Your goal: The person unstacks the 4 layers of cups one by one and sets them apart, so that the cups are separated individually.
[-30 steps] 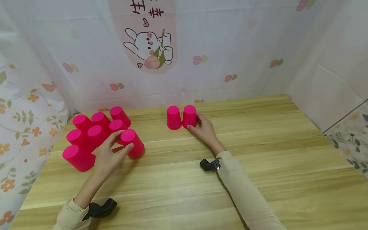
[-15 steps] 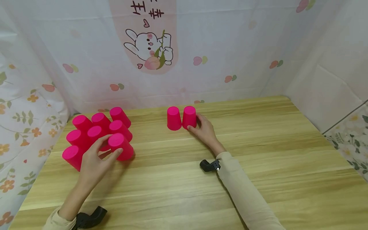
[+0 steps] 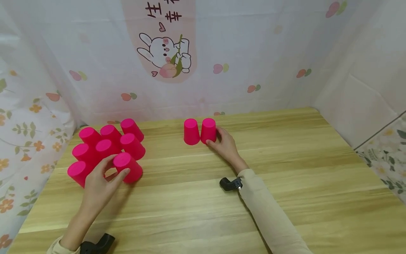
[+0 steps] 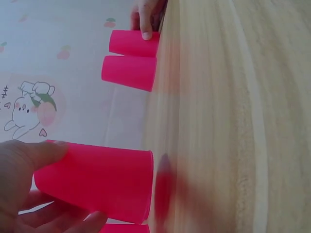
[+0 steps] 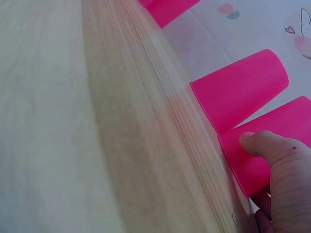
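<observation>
In the head view, my left hand [image 3: 99, 185] holds a pink upside-down cup [image 3: 130, 171] at the near right corner of a cluster of pink cups [image 3: 132, 144]. Seen from the left wrist, fingers and thumb curl round this cup [image 4: 97, 179], whose rim is a little off the wooden table. My right hand [image 3: 226, 144] grips another upside-down pink cup [image 3: 208, 131] at the back middle. Thumb on its side, that cup [image 5: 262, 150] stands beside a matching cup [image 5: 243, 90], their rims touching or nearly so. My left hand partly hides the cluster's near cups.
The wooden table [image 3: 196, 204] runs up to a printed cloth [image 3: 241, 46] behind the cups. A floral cloth [image 3: 31, 123] borders the left side. Black camera mounts [image 3: 230, 183] sit at both wrists.
My left hand has moved left and nearer the body with its cup, bringing it to the cluster's near side. The right hand and its cup stay in place.
</observation>
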Demonstrator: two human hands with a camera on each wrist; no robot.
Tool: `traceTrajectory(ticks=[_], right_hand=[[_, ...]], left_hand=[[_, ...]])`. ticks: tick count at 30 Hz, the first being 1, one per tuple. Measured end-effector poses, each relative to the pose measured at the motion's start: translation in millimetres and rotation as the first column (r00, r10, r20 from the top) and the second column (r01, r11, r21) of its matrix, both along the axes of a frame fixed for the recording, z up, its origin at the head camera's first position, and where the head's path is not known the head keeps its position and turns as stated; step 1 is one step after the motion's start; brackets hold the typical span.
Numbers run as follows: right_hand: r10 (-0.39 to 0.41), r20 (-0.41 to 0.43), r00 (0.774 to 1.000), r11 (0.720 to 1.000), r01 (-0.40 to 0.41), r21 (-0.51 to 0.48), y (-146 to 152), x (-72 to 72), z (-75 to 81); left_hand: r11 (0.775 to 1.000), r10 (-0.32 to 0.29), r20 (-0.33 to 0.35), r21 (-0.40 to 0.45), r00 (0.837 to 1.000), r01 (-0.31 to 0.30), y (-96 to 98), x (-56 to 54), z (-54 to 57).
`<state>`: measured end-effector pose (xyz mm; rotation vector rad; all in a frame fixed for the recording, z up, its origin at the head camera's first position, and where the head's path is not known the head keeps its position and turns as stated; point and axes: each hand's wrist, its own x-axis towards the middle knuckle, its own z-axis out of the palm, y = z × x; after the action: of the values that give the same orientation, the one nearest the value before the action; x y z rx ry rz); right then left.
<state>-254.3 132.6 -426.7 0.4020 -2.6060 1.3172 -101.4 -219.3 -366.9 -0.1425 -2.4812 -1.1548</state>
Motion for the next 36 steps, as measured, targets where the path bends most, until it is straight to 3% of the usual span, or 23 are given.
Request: traceTrajectory(ticks=[10,27,36], right_hand=[[0.009,-0.009,1.000,1.000,-0.009,-0.009,-1.2,-0.3,-0.8],[0.001,-0.001,1.000,1.000,-0.001,-0.002,-1.1,-0.4,-1.4],[0.009,0.001,1.000,1.000,-0.009,-0.012,-0.3,-0.5,-1.1]], left_hand=[[1.000,0.015,0.058,-0.018,0.998,-0.014,-4.3,3.9,-2.4],[0.998,0.039,0.000,-0.053,0.999,-0.039,-5.4,0.3,-4.7],[0.994,0.070,0.033,-0.083,0.997,-0.067,-6.6,-2.0,-2.7]])
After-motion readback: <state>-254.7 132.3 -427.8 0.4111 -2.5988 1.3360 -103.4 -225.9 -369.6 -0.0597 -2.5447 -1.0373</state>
